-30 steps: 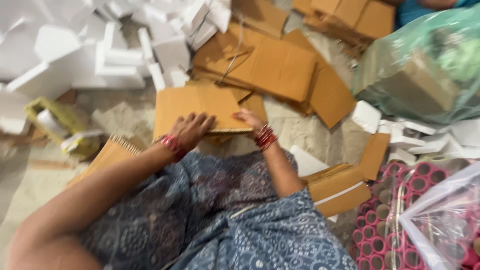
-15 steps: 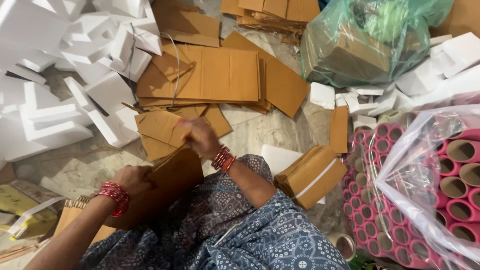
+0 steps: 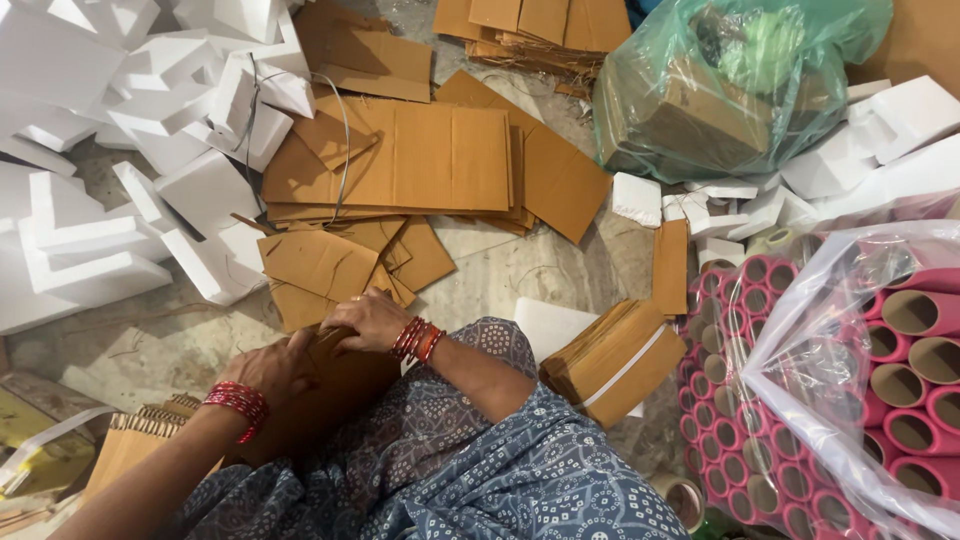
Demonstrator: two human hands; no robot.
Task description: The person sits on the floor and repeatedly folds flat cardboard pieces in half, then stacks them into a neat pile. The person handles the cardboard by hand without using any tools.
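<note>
I look down on both hands working a flat brown cardboard piece (image 3: 330, 390) that rests on the lap at the near left of the scene, against the blue patterned cloth (image 3: 480, 470). My left hand (image 3: 270, 368) lies on its upper left part with the fingers curled over the top edge, and my right hand (image 3: 368, 318) presses on the far edge, fingers bent and closed down on the board; both hands hold the cardboard piece, with red bangles (image 3: 415, 340) at the wrist. I judge the board light, stiff along its flutes yet easy to crease or dent, dry and not slippery, so the edges and corners look like the best places to take hold, thumbs on top and fingers beneath. Just left of it stands a bundle of corrugated sheets (image 3: 145, 435) on edge. On the floor (image 3: 560, 275) beyond the hands lie loose cardboard sheets (image 3: 420, 160), with white foam blocks (image 3: 110, 150) to the far left. To the right sits a strapped stack of flat cartons (image 3: 615, 360), and further right pink tubes (image 3: 760, 400) stand packed on end, some under a clear plastic bag (image 3: 860, 330). A green bag (image 3: 720, 90) holding a box lies at the far right.
</note>
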